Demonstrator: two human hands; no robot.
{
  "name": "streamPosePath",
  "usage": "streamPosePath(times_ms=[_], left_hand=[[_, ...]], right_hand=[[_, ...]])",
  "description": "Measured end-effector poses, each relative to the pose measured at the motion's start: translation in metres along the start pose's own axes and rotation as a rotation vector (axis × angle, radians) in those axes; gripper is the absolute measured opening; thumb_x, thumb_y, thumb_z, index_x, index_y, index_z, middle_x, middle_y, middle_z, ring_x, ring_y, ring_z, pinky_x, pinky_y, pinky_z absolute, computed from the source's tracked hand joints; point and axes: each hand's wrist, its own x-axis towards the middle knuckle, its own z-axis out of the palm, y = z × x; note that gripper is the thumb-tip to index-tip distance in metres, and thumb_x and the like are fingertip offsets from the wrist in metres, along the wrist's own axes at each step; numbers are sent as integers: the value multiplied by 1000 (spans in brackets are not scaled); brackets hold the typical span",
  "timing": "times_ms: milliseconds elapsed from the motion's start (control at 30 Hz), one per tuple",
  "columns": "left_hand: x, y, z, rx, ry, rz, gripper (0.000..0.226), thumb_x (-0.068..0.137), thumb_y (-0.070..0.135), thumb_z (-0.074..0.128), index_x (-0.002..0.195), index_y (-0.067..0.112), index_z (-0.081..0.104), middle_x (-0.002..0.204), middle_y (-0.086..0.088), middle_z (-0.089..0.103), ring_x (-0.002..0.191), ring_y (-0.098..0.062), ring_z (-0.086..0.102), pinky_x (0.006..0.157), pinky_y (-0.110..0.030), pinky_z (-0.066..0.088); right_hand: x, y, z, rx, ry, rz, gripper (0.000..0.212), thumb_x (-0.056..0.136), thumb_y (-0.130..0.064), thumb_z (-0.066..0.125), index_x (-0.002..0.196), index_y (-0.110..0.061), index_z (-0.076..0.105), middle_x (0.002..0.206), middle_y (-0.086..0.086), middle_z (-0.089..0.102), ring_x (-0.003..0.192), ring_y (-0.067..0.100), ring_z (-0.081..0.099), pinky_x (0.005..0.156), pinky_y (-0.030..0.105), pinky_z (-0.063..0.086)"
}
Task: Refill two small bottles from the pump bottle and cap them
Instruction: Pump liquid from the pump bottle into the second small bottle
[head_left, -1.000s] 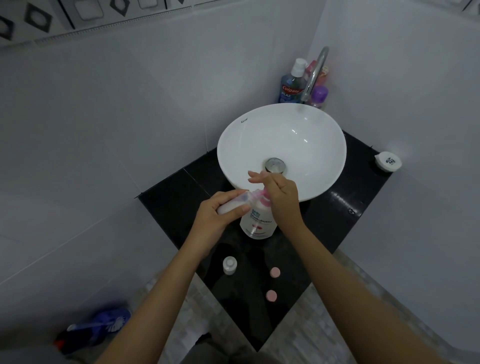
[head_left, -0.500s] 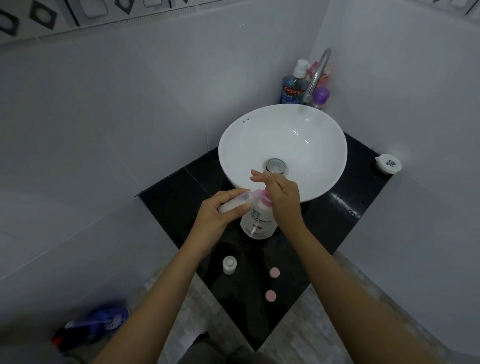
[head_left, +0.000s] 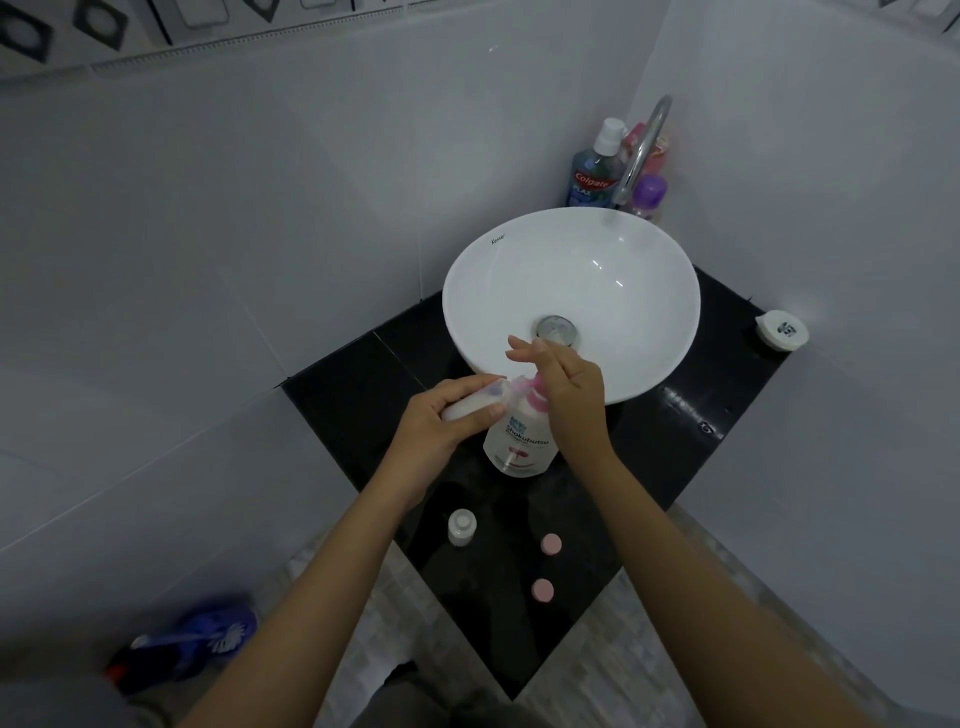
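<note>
Left hand grips a small bottle, tilted, mouth at the pump bottle spout. Right hand rests on the pump head, fingers open. Second small bottle and two pink caps — on the black worktop, nearer the person.

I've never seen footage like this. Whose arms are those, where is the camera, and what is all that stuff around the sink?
There is no robot here: a person wears a wide-angle camera on the head, looking down at their own arms. The left hand holds a small bottle on its side against the spout of the pump bottle, while the right hand rests on the pump. On the black counter a second small bottle stands uncapped, with two pink caps lying beside it. Behind is a white basin with a tap and some toiletry bottles.
</note>
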Motion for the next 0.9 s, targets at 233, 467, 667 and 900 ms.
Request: streamPosePath(times_ms=[233,467,667,900], left_hand=[[-3,4,-2,-48,-28,30,35,80,21,70,115,23,68,115,3,67,99,2,64,74,-9,50],[3,-2,-2,-18,-19,-4,29,82,19,70,108,31,69,110,11,69,97,7,63,72,-5,49],[2,1,-4,-26,-47,3,34,85,16,66,119,20,65,112,11,69,98,5,64,74,-9,51],[1,5,-4,-26,-61,-2,29,87,19,64,112,33,67,108,20,70,98,3,64,71,-11,52]], right_hand=[[4,-14,-7,74,32,17,30,97,-21,50,101,-5,75,99,9,75,92,11,65,84,20,48],[1,2,1,129,8,92,31,98,-22,45,99,-10,74,107,-1,73,99,13,65,87,38,52],[7,-4,-3,79,-5,77,30,95,-34,50,91,-21,76,93,-20,72,93,-2,65,84,22,50],[5,-11,-3,107,52,85,34,98,-29,48,97,-11,76,89,-23,68,87,-11,61,80,7,44]])
